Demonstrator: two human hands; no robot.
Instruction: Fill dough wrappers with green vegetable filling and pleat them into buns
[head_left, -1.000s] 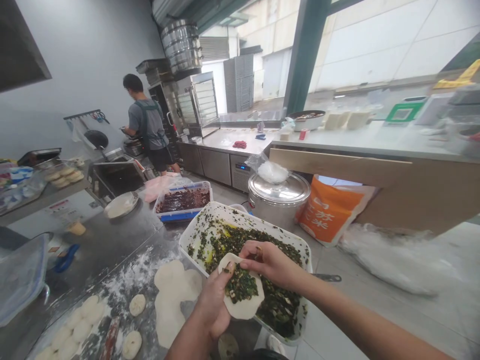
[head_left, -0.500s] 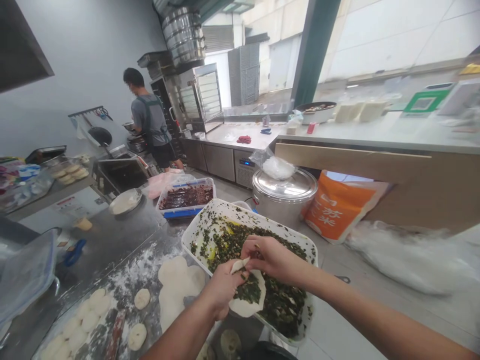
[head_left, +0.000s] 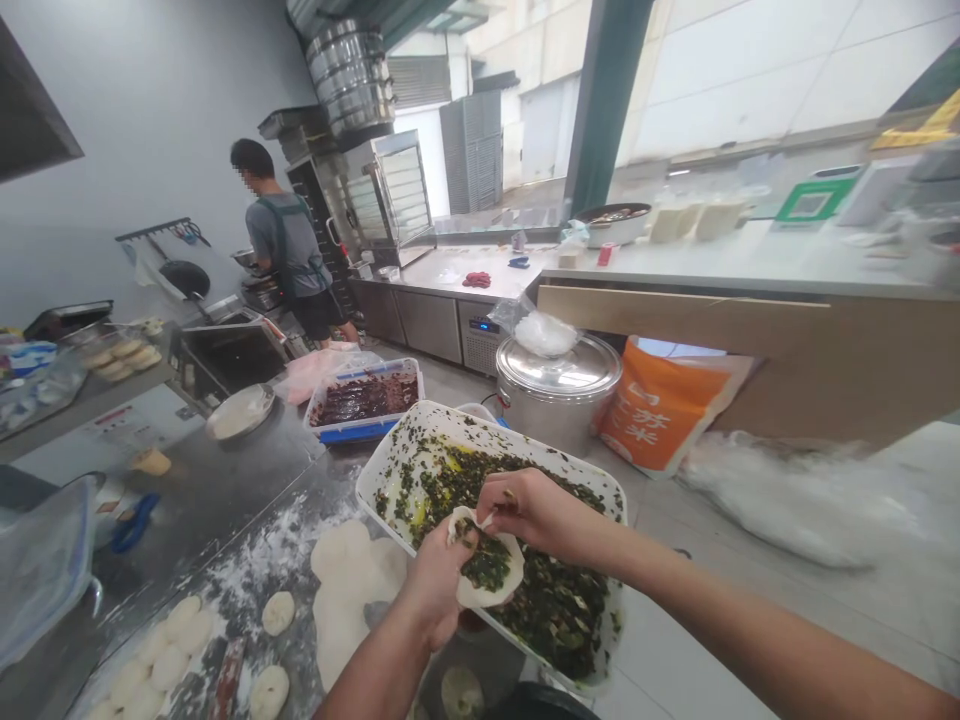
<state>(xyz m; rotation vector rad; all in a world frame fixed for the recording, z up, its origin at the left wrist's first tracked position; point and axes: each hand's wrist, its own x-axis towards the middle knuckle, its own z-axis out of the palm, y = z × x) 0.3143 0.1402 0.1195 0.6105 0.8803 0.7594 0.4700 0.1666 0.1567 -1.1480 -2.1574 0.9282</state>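
Observation:
My left hand [head_left: 433,590] cups a round dough wrapper [head_left: 491,572] heaped with dark green chopped filling. My right hand [head_left: 529,507] pinches the wrapper's upper edge between thumb and fingers. Both hands hover over a white rectangular tray [head_left: 390,460] holding more of the green filling [head_left: 555,610]. Flattened dough rounds [head_left: 346,560] lie on the floured steel counter just left of my left hand.
Small dough balls [head_left: 169,650] and a rolling pin [head_left: 225,680] lie at the lower left. A tub of dark red paste [head_left: 365,398], a plate [head_left: 240,412], a steel pot [head_left: 559,385] and an orange sack [head_left: 656,410] stand beyond. A person in an apron [head_left: 289,255] works at the far counter.
My right hand has moved from pressing filling to pinching the wrapper's edge, and the wrapper has curled more closed in my left hand. The view has shifted slightly.

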